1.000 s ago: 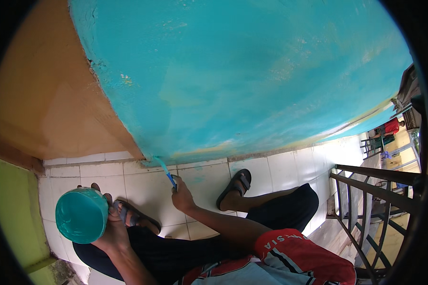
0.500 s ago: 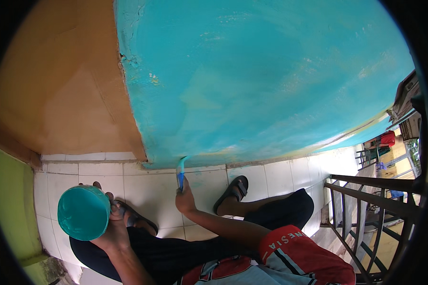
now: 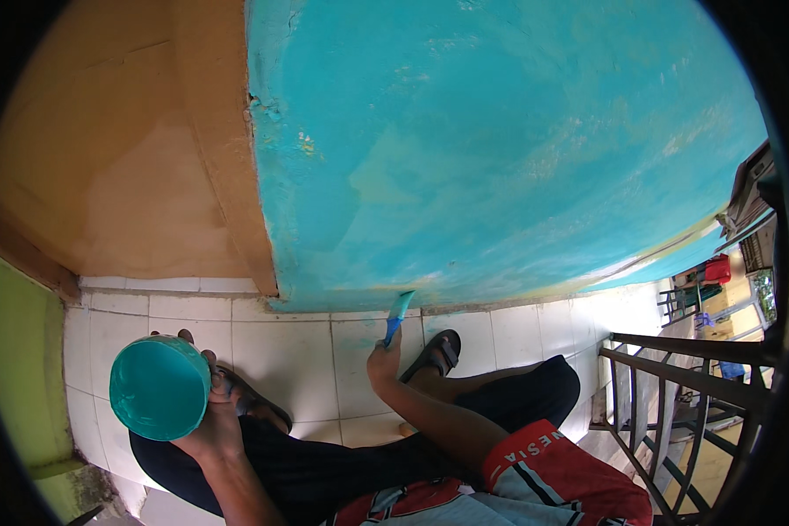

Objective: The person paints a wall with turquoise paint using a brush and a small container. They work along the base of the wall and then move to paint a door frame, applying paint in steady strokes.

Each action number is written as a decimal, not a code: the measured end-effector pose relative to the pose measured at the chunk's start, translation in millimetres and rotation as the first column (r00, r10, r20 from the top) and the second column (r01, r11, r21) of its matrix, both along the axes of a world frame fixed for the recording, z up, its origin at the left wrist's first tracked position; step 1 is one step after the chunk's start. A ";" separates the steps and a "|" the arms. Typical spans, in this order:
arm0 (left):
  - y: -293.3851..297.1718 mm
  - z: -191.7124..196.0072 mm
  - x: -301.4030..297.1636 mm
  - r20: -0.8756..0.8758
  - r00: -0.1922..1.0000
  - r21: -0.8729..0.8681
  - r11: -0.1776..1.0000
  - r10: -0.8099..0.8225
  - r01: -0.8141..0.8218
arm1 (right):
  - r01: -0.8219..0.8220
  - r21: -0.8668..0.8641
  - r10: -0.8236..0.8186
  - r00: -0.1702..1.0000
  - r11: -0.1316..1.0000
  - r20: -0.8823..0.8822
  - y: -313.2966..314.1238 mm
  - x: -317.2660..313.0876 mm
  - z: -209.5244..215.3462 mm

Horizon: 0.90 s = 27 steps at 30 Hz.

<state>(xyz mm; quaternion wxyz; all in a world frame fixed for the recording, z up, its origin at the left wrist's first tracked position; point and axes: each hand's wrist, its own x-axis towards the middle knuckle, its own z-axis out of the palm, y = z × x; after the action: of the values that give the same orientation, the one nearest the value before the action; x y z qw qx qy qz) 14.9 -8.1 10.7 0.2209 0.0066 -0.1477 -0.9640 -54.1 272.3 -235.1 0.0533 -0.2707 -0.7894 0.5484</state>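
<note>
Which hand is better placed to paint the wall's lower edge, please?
Probably the right hand: it holds the brush near the lower edge of the turquoise wall, while the left hand holds the bowl.

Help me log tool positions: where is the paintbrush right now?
In the head view the paintbrush is just below the centre, in the right hand, its bristles at the lower edge of the turquoise wall.

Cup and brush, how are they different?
The cup is wide and round; the brush is long and thin. The left hand holds the cup; the right hand holds the brush. Both have turquoise paint on them.
</note>
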 end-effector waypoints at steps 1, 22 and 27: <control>-0.1 -0.8 -0.6 0.001 1.000 -0.009 1.000 -0.001 0.001 | -0.090 -0.011 0.090 0.995 0.996 -0.035 -17.4 0.9 8.6; 2.6 -3.8 -3.4 0.109 0.991 0.017 0.997 0.073 -0.075 | -0.183 -0.230 0.177 0.983 0.956 -0.046 -17.0 1.1 21.6; 2.9 -0.8 -2.9 0.214 0.967 -0.012 0.990 0.137 -0.138 | -0.734 -0.027 0.733 0.676 0.679 0.071 -78.6 41.3 45.1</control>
<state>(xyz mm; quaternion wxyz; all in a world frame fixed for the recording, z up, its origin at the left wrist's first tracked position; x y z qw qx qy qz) 12.0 -5.3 9.9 0.2700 0.1209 -0.1685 -0.9402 -12.8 193.7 -190.0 -0.2004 0.0477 -0.8342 0.5115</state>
